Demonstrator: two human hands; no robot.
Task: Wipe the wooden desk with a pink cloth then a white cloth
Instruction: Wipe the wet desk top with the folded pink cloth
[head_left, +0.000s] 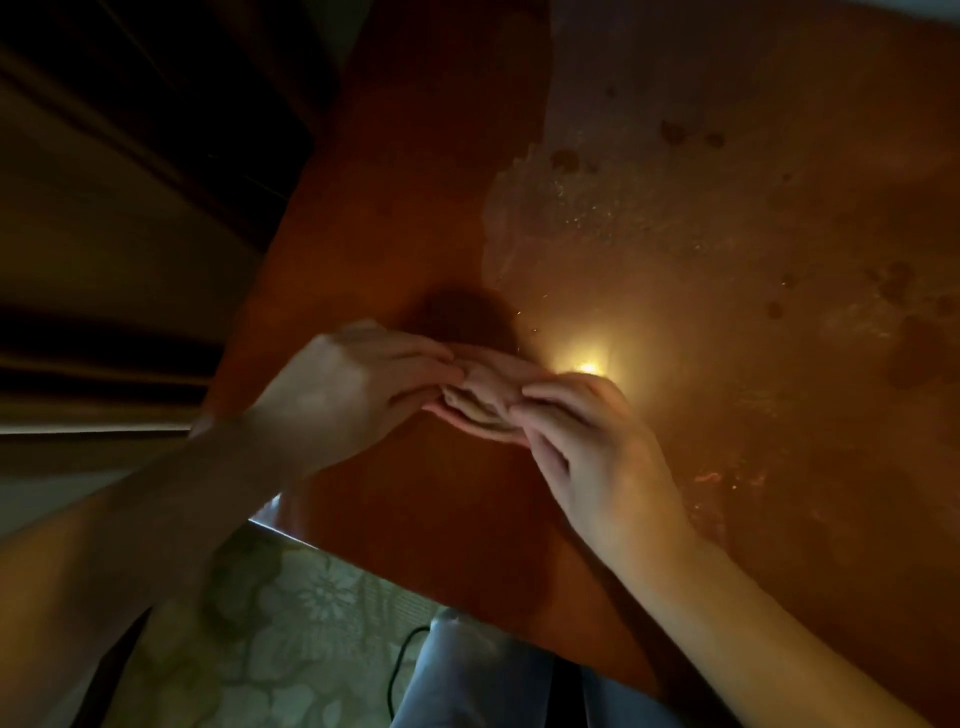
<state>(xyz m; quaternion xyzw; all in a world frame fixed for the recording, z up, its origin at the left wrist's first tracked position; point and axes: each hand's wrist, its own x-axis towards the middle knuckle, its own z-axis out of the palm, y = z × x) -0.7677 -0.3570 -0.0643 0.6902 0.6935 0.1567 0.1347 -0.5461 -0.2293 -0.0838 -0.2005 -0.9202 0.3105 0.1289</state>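
Two hands (358, 384) (587, 441), one cloth (483, 397) (pink).

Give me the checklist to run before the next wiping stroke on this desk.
1. Pink cloth in hand: ok. The left hand and right hand both hold it between them.
2. Cloth spread for wiping: not ok. It is folded in layers between the fingers.
3. Cloth on the desk: cannot tell. The hands hide its underside.
4. Desk surface clean: not ok. Dark spots and a dull smeared patch show on the far right part.
5. White cloth ready: cannot tell. None is in view.
6. Light: not ok. The scene is dim, with one glare by the right hand.
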